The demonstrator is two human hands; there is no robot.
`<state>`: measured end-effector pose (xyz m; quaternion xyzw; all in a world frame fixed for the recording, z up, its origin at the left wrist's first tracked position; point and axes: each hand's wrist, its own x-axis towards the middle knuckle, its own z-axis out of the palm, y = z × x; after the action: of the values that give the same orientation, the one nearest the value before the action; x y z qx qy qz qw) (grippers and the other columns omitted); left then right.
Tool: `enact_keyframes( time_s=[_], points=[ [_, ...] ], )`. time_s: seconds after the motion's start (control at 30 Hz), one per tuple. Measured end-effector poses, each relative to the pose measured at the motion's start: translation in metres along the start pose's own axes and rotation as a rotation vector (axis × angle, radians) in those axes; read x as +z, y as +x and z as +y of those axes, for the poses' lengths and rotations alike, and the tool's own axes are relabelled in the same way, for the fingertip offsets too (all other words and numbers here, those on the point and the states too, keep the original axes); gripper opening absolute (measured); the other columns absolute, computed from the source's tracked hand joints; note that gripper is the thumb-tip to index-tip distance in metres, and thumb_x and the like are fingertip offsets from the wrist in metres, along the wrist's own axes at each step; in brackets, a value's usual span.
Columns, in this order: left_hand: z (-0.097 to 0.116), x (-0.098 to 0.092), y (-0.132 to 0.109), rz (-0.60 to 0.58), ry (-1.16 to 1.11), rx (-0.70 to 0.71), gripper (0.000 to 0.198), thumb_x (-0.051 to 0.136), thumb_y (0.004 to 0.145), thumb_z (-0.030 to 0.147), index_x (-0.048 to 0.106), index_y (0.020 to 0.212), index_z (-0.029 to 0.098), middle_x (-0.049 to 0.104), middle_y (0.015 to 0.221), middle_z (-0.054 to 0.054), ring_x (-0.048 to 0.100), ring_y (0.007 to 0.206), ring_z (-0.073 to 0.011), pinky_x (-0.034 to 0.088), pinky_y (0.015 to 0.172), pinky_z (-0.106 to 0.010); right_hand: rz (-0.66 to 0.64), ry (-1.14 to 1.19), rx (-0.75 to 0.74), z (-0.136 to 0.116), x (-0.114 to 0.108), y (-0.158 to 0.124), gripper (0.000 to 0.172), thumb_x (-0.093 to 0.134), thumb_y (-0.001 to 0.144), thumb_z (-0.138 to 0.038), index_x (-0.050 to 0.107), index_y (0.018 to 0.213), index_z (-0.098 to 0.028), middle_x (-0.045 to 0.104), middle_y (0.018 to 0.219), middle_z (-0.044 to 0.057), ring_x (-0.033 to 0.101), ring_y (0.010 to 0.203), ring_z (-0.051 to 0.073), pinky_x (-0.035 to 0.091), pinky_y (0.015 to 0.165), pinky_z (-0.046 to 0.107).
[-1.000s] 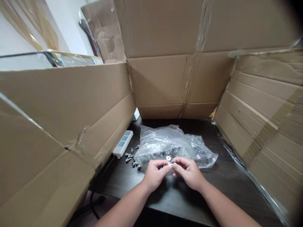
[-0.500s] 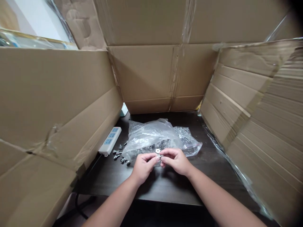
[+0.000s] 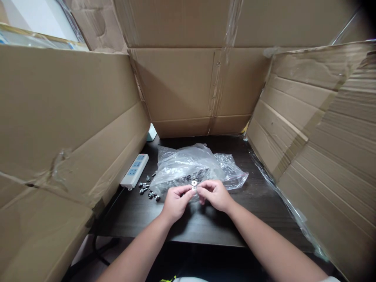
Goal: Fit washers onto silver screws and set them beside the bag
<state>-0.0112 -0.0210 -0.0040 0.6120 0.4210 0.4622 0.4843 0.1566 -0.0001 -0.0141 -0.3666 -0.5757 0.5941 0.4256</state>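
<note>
My left hand and my right hand meet over the front of a clear plastic bag. Thumb and forefinger of each are pinched together on a small silvery bolt, mostly covered by the fingertips. A round metal washer with a dark hole shows just beyond the fingertips; whether it touches them or lies on the bag, I cannot tell. Many small metal parts show through the bag's front. Left of it, several loose bolts with wide heads or washers lie on the dark table.
A white power strip with blue sockets lies at the left. Another clear bag is at the right of the first. Cardboard walls enclose the table at left, back and right. A small white box stands in the back left corner.
The whole view has shifted slightly, so everything sits a little higher and further left. My hands stay together on the bolt, with the right fingertips slightly moved around it.
</note>
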Motion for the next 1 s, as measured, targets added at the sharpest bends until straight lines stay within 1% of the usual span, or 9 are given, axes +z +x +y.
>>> enact_keyframes(
  time_s=[0.13, 0.23, 0.3, 0.37, 0.5, 0.63, 0.77, 0.87, 1.0],
  points=[
    [-0.0006, 0.0000, -0.0001, 0.067, 0.095, 0.069, 0.019, 0.064, 0.080, 0.029, 0.071, 0.071, 0.013, 0.064, 0.063, -0.002, 0.056, 0.060, -0.0135, 0.043, 0.059, -0.024, 0.020, 0.000, 0.034, 0.0047, -0.0028, 0.0026, 0.047, 0.052, 0.083, -0.057, 0.059, 0.067, -0.014, 0.056, 0.051, -0.001, 0.055, 0.039, 0.011, 0.043, 0.038, 0.022],
    [-0.0020, -0.0011, -0.0002, 0.043, 0.089, 0.054, 0.021, 0.062, 0.082, 0.030, 0.070, 0.072, 0.013, 0.066, 0.066, -0.003, 0.056, 0.061, -0.0139, 0.044, 0.059, -0.024, 0.000, 0.068, -0.038, 0.0030, -0.0046, 0.0011, 0.037, 0.071, 0.072, -0.046, 0.062, 0.093, -0.016, 0.065, 0.071, 0.000, 0.064, 0.057, 0.013, 0.053, 0.056, 0.026],
    [-0.0038, -0.0017, -0.0001, 0.017, 0.099, 0.061, 0.023, 0.060, 0.083, 0.030, 0.071, 0.072, 0.013, 0.067, 0.067, -0.003, 0.057, 0.062, -0.0140, 0.044, 0.060, -0.024, -0.018, 0.086, -0.074, 0.0024, -0.0040, -0.0002, 0.039, 0.079, 0.065, -0.039, 0.063, 0.094, -0.017, 0.066, 0.074, 0.001, 0.066, 0.064, 0.014, 0.054, 0.063, 0.028],
    [-0.0065, -0.0017, 0.0001, 0.031, 0.133, 0.089, 0.021, 0.061, 0.082, 0.030, 0.072, 0.073, 0.014, 0.067, 0.067, -0.003, 0.058, 0.063, -0.0145, 0.045, 0.062, -0.025, -0.012, 0.028, -0.014, 0.0037, -0.0030, -0.0002, 0.032, 0.074, 0.070, -0.044, 0.064, 0.078, -0.014, 0.063, 0.061, 0.001, 0.063, 0.053, 0.014, 0.052, 0.054, 0.025],
    [-0.0096, -0.0015, 0.0005, 0.090, 0.162, 0.115, 0.017, 0.064, 0.079, 0.028, 0.073, 0.075, 0.014, 0.068, 0.069, -0.004, 0.059, 0.065, -0.0155, 0.046, 0.064, -0.026, 0.017, -0.007, 0.133, 0.0071, -0.0044, 0.0020, 0.053, 0.048, 0.083, -0.062, 0.059, 0.065, -0.013, 0.055, 0.049, 0.000, 0.053, 0.036, 0.011, 0.040, 0.034, 0.022],
    [-0.0046, -0.0018, -0.0001, 0.042, 0.069, 0.041, 0.020, 0.062, 0.082, 0.029, 0.072, 0.075, 0.013, 0.065, 0.063, -0.003, 0.056, 0.060, -0.0134, 0.043, 0.056, -0.023, -0.037, 0.114, -0.044, 0.0032, -0.0043, 0.0006, 0.044, 0.076, 0.066, -0.043, 0.062, 0.099, -0.017, 0.066, 0.081, 0.002, 0.066, 0.065, 0.014, 0.055, 0.061, 0.028],
    [0.0001, -0.0005, -0.0008, 0.025, 0.024, 0.007, 0.021, 0.063, 0.081, 0.030, 0.071, 0.072, 0.013, 0.059, 0.055, -0.002, 0.051, 0.053, -0.0116, 0.038, 0.047, -0.021, 0.021, -0.050, -0.031, 0.0024, -0.0005, -0.0015, 0.029, 0.071, 0.072, -0.043, 0.063, 0.073, -0.015, 0.061, 0.058, 0.000, 0.061, 0.049, 0.013, 0.050, 0.050, 0.024],
    [0.0001, 0.0010, -0.0009, 0.080, 0.002, -0.008, 0.019, 0.066, 0.078, 0.030, 0.072, 0.072, 0.013, 0.057, 0.052, -0.001, 0.049, 0.050, -0.0110, 0.035, 0.044, -0.020, 0.028, -0.123, 0.009, 0.0036, -0.0013, -0.0015, 0.043, 0.055, 0.084, -0.051, 0.057, 0.061, -0.015, 0.054, 0.049, -0.001, 0.055, 0.040, 0.012, 0.042, 0.040, 0.022],
    [0.0003, 0.0016, -0.0008, 0.089, -0.052, -0.047, 0.021, 0.067, 0.076, 0.033, 0.073, 0.073, 0.013, 0.053, 0.047, 0.000, 0.047, 0.047, -0.0111, 0.032, 0.041, -0.021, 0.003, 0.002, -0.084, 0.0006, -0.0027, -0.0018, 0.030, 0.070, 0.073, -0.043, 0.063, 0.088, -0.017, 0.064, 0.073, 0.002, 0.064, 0.062, 0.015, 0.053, 0.059, 0.028]
  ],
)
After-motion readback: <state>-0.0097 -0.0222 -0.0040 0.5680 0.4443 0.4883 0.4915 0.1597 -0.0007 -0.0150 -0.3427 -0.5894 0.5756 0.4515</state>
